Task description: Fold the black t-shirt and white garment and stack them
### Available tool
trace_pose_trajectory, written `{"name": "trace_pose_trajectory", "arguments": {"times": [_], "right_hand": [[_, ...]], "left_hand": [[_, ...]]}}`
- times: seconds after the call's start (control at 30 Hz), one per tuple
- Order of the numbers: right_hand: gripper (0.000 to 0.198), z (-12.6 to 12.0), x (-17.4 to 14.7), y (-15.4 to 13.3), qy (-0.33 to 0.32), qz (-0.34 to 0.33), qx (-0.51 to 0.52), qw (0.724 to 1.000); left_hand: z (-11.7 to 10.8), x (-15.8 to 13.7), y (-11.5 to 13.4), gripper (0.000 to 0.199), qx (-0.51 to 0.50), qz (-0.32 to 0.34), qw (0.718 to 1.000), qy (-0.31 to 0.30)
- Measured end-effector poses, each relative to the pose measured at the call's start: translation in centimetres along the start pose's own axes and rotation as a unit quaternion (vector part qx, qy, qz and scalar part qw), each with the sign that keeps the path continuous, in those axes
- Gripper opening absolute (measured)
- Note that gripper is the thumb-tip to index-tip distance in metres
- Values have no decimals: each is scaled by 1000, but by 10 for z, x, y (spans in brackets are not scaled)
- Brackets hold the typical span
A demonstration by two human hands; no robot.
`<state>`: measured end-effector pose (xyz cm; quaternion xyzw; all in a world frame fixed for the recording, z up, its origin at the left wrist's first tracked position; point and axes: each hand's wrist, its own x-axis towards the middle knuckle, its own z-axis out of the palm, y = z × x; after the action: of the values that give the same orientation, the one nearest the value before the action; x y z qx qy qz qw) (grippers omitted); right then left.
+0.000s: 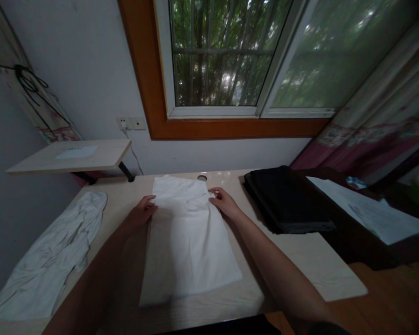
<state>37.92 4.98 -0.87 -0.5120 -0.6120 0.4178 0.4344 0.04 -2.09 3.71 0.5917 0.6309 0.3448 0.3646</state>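
Observation:
A white cloth garment, folded into a long rectangle, lies on the light wooden table in front of me. Its exact kind I cannot make out. My left hand pinches its left edge near the far end. On the opposite edge, my right hand has thumb and fingers closed on the fabric, where a few creases run inward. Left of my left arm lies a crumpled white garment. Beyond my right arm sits a stack of folded black cloth.
A small raised shelf with a paper on it stands at the back left. Behind the table are a wall socket with a cable and a window. A white sheet lies on a dark surface at right.

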Motion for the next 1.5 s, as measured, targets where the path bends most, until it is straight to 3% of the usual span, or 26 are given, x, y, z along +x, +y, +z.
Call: {"name": "trace_pose_trajectory", "arguments": {"times": [0.1, 0.23, 0.4, 0.67, 0.9, 1.3, 1.5], "right_hand": [[51, 0, -2, -7, -21, -9, 20, 1000], [43, -2, -7, -19, -5, -34, 48, 998], [38, -4, -11, -22, 51, -53, 42, 996], [28, -2, -2, -9, 41, -100, -90, 990], [6, 2, 5, -23, 71, -72, -179, 979], [0, 1, -1, -22, 78, -32, -273, 958], [20, 1, -8, -31, 43, 7, -305, 952]], "left_hand": [[0, 1, 3, 77, 30, 4, 999, -15], [1, 3, 2, 60, 38, 36, 998, 22], [2, 3, -3, 52, -29, 30, 997, 70], [0, 0, 6, 43, 13, 16, 999, 45], [0, 5, 4, 37, 25, -1, 999, 46], [4, 18, -13, 38, 12, -34, 999, 38], [4, 16, -13, 48, -2, -41, 998, 37]]}}
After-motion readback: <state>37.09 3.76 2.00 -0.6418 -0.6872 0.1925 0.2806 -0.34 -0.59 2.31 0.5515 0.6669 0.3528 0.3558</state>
